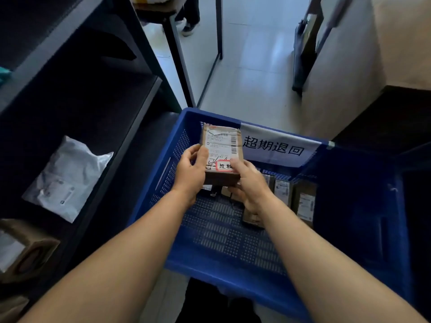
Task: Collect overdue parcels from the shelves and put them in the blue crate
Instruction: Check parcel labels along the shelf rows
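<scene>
A small brown cardboard parcel (pixel 221 148) with a white shipping label and a red-framed sticker hangs over the far left part of the blue crate (pixel 338 229). My left hand (pixel 190 173) grips its left edge. My right hand (pixel 250 183) grips its lower right corner, thumb on the sticker. Inside the crate, several brown parcels (pixel 304 201) stand along the far wall under a white sign (pixel 277 146) with black characters.
A dark shelf unit (pixel 130 127) runs along the left, holding a white poly mailer (pixel 66 178) and a brown box (pixel 28 250). A person's legs and shoes (pixel 189 24) are at a table beyond. Pale tiled floor (pixel 251 73) lies ahead; dark furniture (pixel 384 117) stands at right.
</scene>
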`<state>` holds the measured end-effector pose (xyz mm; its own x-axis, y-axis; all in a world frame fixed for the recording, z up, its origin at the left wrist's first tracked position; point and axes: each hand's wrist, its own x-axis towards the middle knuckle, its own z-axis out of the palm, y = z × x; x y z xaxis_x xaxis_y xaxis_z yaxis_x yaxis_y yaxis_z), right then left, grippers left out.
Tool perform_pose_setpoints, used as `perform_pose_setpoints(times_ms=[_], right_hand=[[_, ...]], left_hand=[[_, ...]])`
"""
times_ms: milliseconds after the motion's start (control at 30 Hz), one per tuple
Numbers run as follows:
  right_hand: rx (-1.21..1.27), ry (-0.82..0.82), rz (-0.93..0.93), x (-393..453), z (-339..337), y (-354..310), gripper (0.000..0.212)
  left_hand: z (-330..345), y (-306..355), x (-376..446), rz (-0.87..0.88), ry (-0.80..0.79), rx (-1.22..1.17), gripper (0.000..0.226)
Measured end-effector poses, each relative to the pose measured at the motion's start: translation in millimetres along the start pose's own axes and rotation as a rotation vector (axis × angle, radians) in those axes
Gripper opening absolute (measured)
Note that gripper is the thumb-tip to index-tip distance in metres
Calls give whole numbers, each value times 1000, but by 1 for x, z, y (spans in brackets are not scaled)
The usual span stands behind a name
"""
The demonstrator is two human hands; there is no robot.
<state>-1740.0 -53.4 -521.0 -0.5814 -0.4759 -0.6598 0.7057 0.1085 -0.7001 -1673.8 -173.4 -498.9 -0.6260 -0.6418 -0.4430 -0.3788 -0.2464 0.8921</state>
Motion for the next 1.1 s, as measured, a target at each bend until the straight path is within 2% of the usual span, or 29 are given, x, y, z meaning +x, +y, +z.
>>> perform_pose_setpoints(times_ms=[200, 333, 467, 733, 933, 1100], right_hand=[[53, 94, 79, 71, 14, 45, 39], [88, 168, 185, 122, 13, 103, 39], [65, 227, 260, 178, 9, 175, 49], [51, 197, 406, 290, 5, 313, 53], [-4, 205, 435, 350, 8, 396, 49], [-20, 231, 452, 385, 10, 435, 80]], left_hand=[[-18, -47, 58, -54, 35, 130, 43], [-32, -85, 93, -63, 94, 179, 46], [-40, -127, 125, -67, 137, 143, 43], [-44, -227, 194, -113, 199, 134, 35], [-50, -291, 232, -152, 217, 152, 33], [-58, -326, 256, -178, 238, 144, 30]])
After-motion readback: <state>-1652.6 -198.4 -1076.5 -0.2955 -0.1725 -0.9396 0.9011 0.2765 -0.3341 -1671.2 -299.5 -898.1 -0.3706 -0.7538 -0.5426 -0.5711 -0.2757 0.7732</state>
